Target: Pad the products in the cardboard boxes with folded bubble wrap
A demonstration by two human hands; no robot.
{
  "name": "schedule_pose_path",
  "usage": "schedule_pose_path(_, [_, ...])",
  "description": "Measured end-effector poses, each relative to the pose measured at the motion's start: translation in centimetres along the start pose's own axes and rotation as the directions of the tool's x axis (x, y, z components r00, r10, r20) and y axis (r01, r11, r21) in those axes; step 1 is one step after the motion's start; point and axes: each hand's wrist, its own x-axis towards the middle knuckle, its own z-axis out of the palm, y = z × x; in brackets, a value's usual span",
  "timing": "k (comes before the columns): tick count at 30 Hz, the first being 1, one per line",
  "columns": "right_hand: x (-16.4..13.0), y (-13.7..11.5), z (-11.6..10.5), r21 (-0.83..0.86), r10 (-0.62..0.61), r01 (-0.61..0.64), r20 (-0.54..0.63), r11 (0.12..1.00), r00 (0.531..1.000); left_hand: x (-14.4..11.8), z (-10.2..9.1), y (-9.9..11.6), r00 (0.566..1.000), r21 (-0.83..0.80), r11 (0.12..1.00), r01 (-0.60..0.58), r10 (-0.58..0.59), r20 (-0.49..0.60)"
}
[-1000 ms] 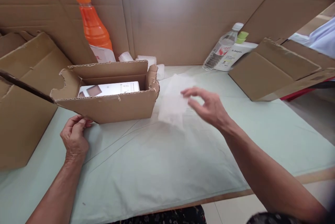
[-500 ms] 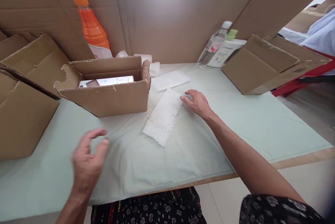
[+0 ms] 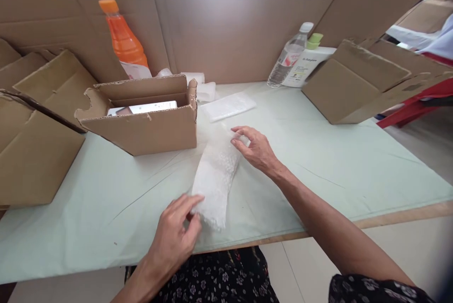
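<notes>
A white bubble-wrap sheet (image 3: 215,178) lies stretched on the pale green table cover (image 3: 318,161), slightly lifted and blurred. My left hand (image 3: 177,237) pinches its near end by the table's front edge. My right hand (image 3: 255,148) grips its far end, fingers curled on the wrap. Just beyond stands an open cardboard box (image 3: 141,119) with a white flat carton (image 3: 145,108) inside. A second folded bubble-wrap piece (image 3: 228,105) lies farther back.
An orange bottle (image 3: 123,38) stands behind the box. A clear water bottle (image 3: 288,57) and a white lotion bottle (image 3: 306,60) lean at the back right. Cardboard boxes sit at the left (image 3: 35,152) and right (image 3: 354,83). Cardboard walls enclose the back.
My left hand moved from the box's left corner across to the wrap's near end and took hold. My right hand laid the wrap on the table, then pulled it nearer, and now grips its far end.
</notes>
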Motion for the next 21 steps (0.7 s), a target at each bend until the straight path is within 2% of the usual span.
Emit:
schedule_pose_path(2, [-0.5,-0.8,0.3,0.023,-0.045,0.044,0.054,0.999,0.998,-2.8,-1.2,1.0,0.995,-0.113,0.99,0.084,-0.077,0.062])
schedule_pose_path(4, [-1.4,-1.8,0.6,0.041,-0.078,0.075,0.057,0.996,0.995,-4.5,-2.2,1.6,0.972,-0.176,0.961,0.211,-0.187,0.141])
schedule_pose_path(6, [-2.7,-3.1,0.7,0.125,-0.085,0.075,0.078,0.989,0.993,-5.1,-2.7,1.8,0.944,-0.194,0.932,0.305,-0.268,0.193])
schedule_pose_path(7, [-3.4,-3.8,0.7,0.199,-0.088,0.057,0.151,0.978,0.985,-4.9,-2.9,1.7,0.941,-0.187,0.931,0.315,-0.28,0.192])
schedule_pose_path(8, [-4.2,-4.5,0.7,0.278,-0.104,0.026,0.268,0.96,0.958,-4.6,-2.9,1.5,0.949,-0.171,0.941,0.29,-0.261,0.175])
schedule_pose_path(10, [-5.6,-5.5,0.6,0.388,-0.179,-0.044,0.52,0.92,0.835,-3.4,-2.8,1.1,0.985,-0.105,0.983,0.148,-0.137,0.106])
schedule_pose_path(11, [-6.2,-5.9,0.5,0.42,-0.21,-0.076,0.592,0.904,0.778,-2.8,-2.6,1.0,0.997,-0.046,0.998,0.05,-0.047,0.064])
schedule_pose_path(12, [-6.7,-6.1,0.3,0.439,-0.214,-0.106,0.618,0.892,0.756,-2.0,-2.5,0.8,0.999,0.032,0.998,-0.047,0.047,0.027])
schedule_pose_path(13, [-7.2,-6.2,0.1,0.449,-0.187,-0.136,0.603,0.883,0.775,-1.3,-2.4,0.7,0.992,0.128,0.984,-0.127,0.128,0.001])
schedule_pose_path(14, [-7.5,-6.2,-0.2,0.454,-0.132,-0.169,0.559,0.875,0.818,-0.5,-2.3,0.7,0.982,0.232,0.956,-0.179,0.188,-0.015])
schedule_pose_path(16, [-8.3,-6.0,-0.9,0.446,0.004,-0.215,0.427,0.869,0.904,1.0,-2.2,0.6,0.97,0.4,0.892,-0.21,0.242,-0.032])
schedule_pose_path(19, [-10.1,-5.9,-2.0,0.357,0.106,-0.157,0.16,0.921,0.981,3.4,-1.9,0.1,0.98,0.468,0.867,-0.174,0.198,-0.003])
schedule_pose_path(21, [-11.5,-6.3,-2.1,0.278,0.039,-0.031,-0.021,0.96,0.999,4.9,-1.4,-0.6,0.991,0.441,0.887,-0.136,0.122,0.06])
